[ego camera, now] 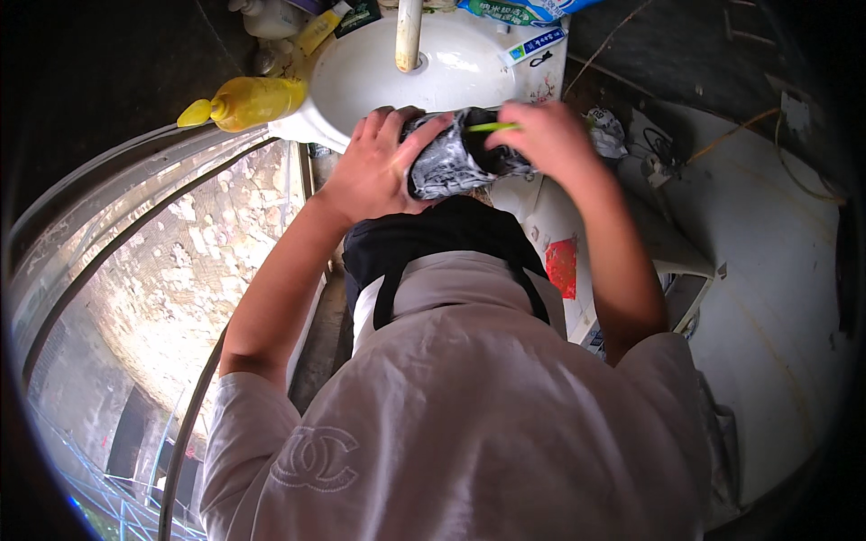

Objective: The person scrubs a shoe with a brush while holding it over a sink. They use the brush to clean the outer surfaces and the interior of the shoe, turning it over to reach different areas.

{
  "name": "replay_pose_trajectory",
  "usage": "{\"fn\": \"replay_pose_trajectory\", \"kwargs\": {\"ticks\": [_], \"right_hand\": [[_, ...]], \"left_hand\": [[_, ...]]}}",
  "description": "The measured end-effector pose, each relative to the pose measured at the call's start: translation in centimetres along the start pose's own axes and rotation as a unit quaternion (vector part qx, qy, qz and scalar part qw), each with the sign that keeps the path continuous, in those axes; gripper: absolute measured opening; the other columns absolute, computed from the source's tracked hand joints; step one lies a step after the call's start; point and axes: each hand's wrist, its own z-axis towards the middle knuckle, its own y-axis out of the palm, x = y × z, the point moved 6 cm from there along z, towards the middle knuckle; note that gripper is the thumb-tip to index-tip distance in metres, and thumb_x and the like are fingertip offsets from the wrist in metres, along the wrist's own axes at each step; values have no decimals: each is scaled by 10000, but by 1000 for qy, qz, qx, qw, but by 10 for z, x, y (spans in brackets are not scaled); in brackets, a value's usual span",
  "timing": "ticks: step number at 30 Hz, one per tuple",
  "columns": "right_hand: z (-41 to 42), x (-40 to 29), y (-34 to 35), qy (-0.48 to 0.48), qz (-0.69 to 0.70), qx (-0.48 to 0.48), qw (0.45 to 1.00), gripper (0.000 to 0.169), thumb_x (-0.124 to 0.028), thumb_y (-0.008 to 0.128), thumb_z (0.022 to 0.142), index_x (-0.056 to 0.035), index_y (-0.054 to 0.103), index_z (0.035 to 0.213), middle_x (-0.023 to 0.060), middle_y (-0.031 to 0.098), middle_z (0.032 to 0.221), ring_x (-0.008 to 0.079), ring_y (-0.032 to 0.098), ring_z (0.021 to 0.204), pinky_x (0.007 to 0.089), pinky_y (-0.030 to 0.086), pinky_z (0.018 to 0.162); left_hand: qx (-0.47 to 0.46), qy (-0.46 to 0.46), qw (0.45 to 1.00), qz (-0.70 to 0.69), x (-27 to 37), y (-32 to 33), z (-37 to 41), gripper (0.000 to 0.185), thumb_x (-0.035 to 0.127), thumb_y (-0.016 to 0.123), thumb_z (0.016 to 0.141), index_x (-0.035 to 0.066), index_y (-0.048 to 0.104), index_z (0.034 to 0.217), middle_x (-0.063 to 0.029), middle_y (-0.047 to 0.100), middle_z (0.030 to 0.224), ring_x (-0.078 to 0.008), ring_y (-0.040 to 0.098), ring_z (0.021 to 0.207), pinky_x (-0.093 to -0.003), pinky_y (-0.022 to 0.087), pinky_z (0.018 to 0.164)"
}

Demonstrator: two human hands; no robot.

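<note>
My left hand (379,159) grips a dark item, apparently a shoe (443,159), streaked with white lather. The fingers lie over its far side and its closed end. Its dark opening faces right, held at the near rim of a white washbasin (331,128). At that opening, my right hand (548,135) is blurred and closed around a thin bright-green handle (494,126), probably a brush's. The head of that tool is hidden. A white faucet spout (408,40) hangs over the basin.
A yellow squeeze bottle (260,103) lies at the basin's left edge, beside a yellow tube (321,30) and a white pump bottle (270,19). A toothpaste tube (534,46) and a blue-green packet (521,10) rest on the right. A window (196,237) is at left; cables (656,145) are at right.
</note>
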Motion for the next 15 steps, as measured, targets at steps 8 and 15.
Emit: {"fn": "replay_pose_trajectory", "kwargs": {"ticks": [8, 15], "right_hand": [[-10, 2, -7, -41, 65, 80, 994, 161, -175, 753, 902, -80, 669, 1001, 188, 719, 847, 432, 703, 831, 512, 554, 729], [-14, -5, 6, -81, 126, 99, 984, 230, -92, 724, 925, -39, 645, 1135, 150, 732, 1102, 388, 708, 1010, 436, 568, 852]], "left_hand": [[27, -120, 929, -350, -36, 2, -3, 1225, 351, 1033, 593, 28, 404, 1593, -166, 549, 1533, -288, 491, 1445, -432, 339, 1238], [22, -240, 644, -726, -40, 24, -19, 796, -174, 624, 778, 30, 474, 1532, -118, 545, 1514, -220, 496, 1432, -347, 388, 1192]]}}
